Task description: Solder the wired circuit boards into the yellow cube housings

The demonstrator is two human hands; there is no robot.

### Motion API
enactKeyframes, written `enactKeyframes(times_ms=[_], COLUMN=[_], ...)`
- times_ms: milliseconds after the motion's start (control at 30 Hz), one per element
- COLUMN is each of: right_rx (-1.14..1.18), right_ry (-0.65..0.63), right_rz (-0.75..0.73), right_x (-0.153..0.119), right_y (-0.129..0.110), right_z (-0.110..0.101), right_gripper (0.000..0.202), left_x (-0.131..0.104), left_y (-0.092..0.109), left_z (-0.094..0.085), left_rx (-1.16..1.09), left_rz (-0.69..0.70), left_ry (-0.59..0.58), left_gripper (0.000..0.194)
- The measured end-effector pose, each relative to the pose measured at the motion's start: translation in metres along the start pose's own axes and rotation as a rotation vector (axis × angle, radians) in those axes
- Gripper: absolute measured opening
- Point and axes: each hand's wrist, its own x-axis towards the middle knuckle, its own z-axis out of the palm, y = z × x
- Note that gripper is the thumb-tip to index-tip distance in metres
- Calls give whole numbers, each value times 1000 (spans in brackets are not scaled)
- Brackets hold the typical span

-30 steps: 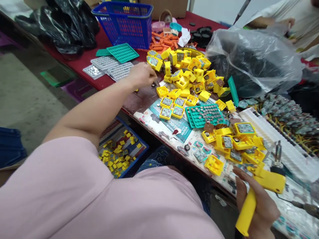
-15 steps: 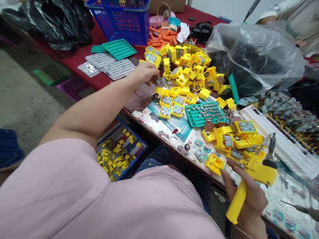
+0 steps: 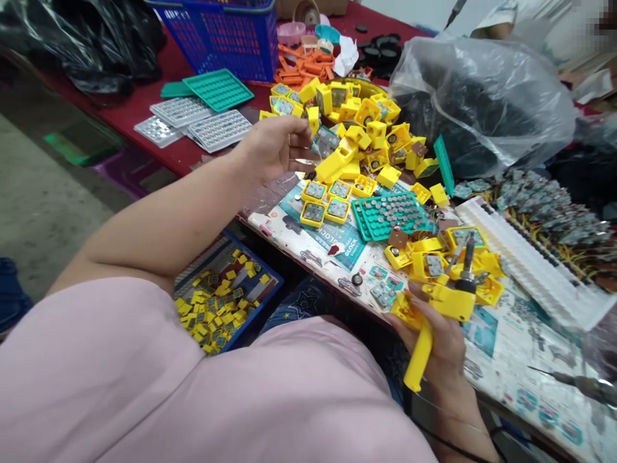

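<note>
My left hand [image 3: 284,146] is at the near left side of a heap of yellow plastic cases [image 3: 369,122]. Its fingers are curled, with the fingertips against a grey circuit board [image 3: 326,140]; a larger yellow piece [image 3: 333,164] lies just beside them. My right hand [image 3: 436,344], low on the right, is wrapped around a yellow soldering gun [image 3: 446,301] whose metal tip points up and away. Thumb and fingertips of that hand also touch a yellow case [image 3: 407,310] at the table's near edge. A loose circuit board [image 3: 384,294] lies next to it.
Teal trays of small round parts [image 3: 393,215] sit mid-table near several board-filled cases [image 3: 325,200]. A blue crate [image 3: 263,302] stands below the edge. Behind are a blue basket [image 3: 222,42] and a clear bag [image 3: 486,109]. Another tool [image 3: 578,381] lies at right.
My left hand has shifted slightly right at the heap, and the board and yellow piece by its fingers have moved too. My right hand has brought the soldering gun left, its fingers reaching the yellow case.
</note>
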Motion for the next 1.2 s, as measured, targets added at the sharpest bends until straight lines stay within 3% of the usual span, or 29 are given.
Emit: enactKeyframes(times_ms=[233, 400, 567, 800, 1000, 1200], right_rx=[262, 673, 774, 650, 584, 485], right_ry=[174, 232, 231, 253, 252, 173], right_rz=[238, 428, 545, 533, 480, 403], right_x=[32, 73, 87, 82, 81, 91], right_y=[-16, -34, -42, -41, -37, -36], right_z=[10, 37, 57, 55, 57, 53], right_gripper=[57, 52, 54, 47, 46, 45], left_x=[-32, -53, -66, -63, -63, -67], left_y=[-9, -44, -76, -79, -73, -80], left_z=[42, 82, 107, 104, 97, 94], left_rx=[-286, -489, -716, -800, -847, -862], left_rz=[-153, -285, -356, -370, -394, -241], left_ry=[-138, -161, -128, 1, 13, 11], left_gripper=[33, 34, 31, 39, 46, 40])
